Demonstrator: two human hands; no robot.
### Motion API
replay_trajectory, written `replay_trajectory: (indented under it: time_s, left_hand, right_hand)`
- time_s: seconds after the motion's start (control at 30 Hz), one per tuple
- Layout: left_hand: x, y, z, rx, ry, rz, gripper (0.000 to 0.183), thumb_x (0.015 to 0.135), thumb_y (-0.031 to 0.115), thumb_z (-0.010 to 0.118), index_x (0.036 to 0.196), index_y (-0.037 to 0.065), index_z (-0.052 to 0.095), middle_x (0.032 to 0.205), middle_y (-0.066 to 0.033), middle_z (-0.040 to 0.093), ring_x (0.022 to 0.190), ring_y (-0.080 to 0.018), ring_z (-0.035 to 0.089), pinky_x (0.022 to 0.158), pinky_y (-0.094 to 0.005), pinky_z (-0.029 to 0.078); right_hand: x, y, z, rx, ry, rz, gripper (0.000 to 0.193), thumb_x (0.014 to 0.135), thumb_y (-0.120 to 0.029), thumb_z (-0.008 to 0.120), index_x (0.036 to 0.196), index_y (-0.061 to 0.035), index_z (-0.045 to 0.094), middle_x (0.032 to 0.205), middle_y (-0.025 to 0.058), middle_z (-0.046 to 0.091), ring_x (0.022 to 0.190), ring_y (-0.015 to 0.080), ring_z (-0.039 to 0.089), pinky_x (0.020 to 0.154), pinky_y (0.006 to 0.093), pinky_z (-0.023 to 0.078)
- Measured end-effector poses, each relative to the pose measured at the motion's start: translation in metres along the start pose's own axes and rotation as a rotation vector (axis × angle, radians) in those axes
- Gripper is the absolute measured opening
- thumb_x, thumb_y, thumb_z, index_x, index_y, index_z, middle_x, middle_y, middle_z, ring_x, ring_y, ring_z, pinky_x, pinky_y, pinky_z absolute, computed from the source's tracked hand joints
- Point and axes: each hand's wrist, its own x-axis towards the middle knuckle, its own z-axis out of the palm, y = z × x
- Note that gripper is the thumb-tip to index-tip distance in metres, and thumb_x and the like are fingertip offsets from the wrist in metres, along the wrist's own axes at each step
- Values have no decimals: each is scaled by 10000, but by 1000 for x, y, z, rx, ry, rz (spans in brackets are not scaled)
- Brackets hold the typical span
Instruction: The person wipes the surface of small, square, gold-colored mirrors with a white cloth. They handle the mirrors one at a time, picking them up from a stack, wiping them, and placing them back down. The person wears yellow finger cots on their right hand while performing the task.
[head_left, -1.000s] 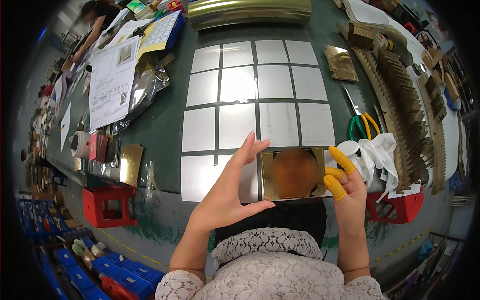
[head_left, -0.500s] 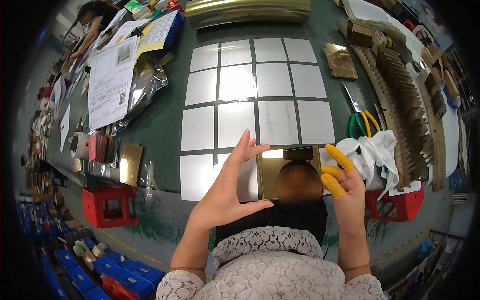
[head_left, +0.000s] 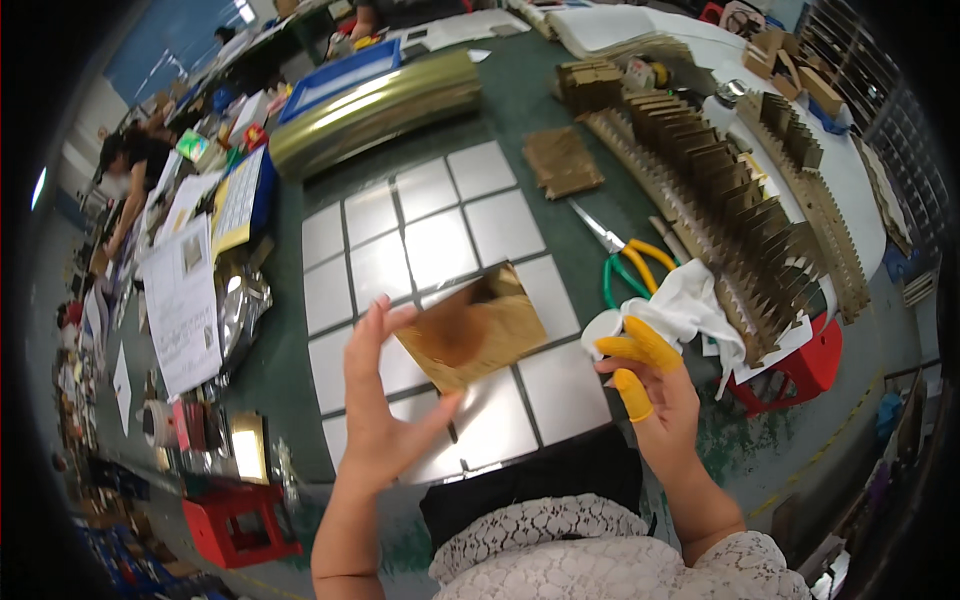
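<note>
A shiny gold mirror-like plate [head_left: 500, 345] hangs tilted above a grid of white square sheets. My left hand [head_left: 385, 420] grips it at its left side, forefinger at the upper corner and thumb at the lower one. To the right of the plate, my right hand [head_left: 655, 385] wears yellow finger cots and has no plate in it; its thumb stands apart from the bent fingers. Those fingers are close to a round white item [head_left: 600, 328] and a crumpled white cloth [head_left: 690, 305]. I cannot tell whether they touch either.
Green-and-yellow-handled scissors [head_left: 630, 262] lie beyond the cloth. Slotted racks [head_left: 690, 190] of thin plates stand at right, near a gold stack [head_left: 563, 162]. A gold roll [head_left: 385, 110] lies at the far side. Papers [head_left: 182, 305] are at left; red stools [head_left: 240, 525] stand below.
The gold plate has left my right hand's side and is now tilted in my left hand. My right hand has moved toward the white cloth. The whole view has turned.
</note>
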Motion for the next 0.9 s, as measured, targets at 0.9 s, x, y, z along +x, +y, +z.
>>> replay_trajectory:
  time_s: [0.9]
  left_hand:
    - [299, -71, 227, 326, -2, 499, 993, 609, 60, 806, 1471, 164, 325, 1322, -89, 462, 1281, -298, 418, 1042, -419, 339]
  right_hand:
    - [-13, -6, -167, -740, 620, -254, 421, 930, -268, 578, 1218, 29, 498, 1127, 150, 581, 880, 218, 495, 788, 362, 407]
